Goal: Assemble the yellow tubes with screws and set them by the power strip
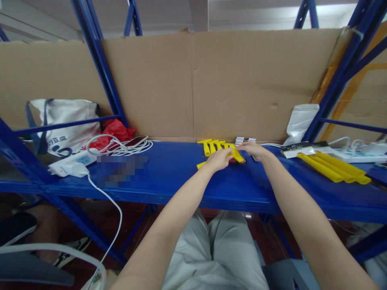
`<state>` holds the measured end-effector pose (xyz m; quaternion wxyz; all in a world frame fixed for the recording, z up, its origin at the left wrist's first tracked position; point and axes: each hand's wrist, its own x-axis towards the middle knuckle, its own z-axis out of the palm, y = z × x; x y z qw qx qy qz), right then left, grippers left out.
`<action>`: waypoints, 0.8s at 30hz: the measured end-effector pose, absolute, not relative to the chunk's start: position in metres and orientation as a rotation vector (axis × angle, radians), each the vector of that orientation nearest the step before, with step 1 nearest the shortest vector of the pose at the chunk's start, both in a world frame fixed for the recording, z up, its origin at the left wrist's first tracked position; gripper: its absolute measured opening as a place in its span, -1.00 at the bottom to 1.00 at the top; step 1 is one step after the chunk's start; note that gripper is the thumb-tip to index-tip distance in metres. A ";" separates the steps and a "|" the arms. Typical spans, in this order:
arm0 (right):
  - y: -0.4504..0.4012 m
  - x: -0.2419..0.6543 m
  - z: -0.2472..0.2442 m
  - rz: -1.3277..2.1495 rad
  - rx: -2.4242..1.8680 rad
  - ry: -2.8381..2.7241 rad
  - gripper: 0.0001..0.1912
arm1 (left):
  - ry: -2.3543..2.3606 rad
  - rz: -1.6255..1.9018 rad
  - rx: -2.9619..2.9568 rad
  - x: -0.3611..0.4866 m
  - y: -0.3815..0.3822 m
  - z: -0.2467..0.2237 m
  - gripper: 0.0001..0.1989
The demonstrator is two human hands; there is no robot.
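Several yellow T-shaped scraper-like tools lie in a row on the blue shelf top. My left hand is closed at the right end of this row, its fingertips on a yellow T-shaped tool. Another yellow end pokes out left of that hand; I cannot tell which piece it belongs to. My right hand reaches in from the other side, fingers bent and pinching at the upper edge of the same tool. Something dark red shows beneath it, mostly hidden. Behind the right hand is a small stack of white-and-dark pieces.
Yellow tubes lie at the right beside a black-and-white packet and a power strip. White cables, a charger and a cloth bag occupy the left. Cardboard walls the back; blue posts stand at both sides.
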<state>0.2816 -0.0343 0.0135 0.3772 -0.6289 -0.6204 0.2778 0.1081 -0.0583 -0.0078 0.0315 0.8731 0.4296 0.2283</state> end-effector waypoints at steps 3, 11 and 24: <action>-0.036 0.285 0.013 0.799 -1.629 -1.642 -0.86 | 1.369 0.703 2.689 0.107 -0.058 -0.007 -0.75; -0.040 0.275 0.015 0.822 -1.611 -1.623 -0.87 | 1.469 0.681 2.660 0.107 -0.059 -0.007 -0.50; -0.040 0.278 0.015 0.871 -1.518 -1.649 -0.90 | 1.500 0.564 2.707 0.102 -0.060 -0.006 -0.46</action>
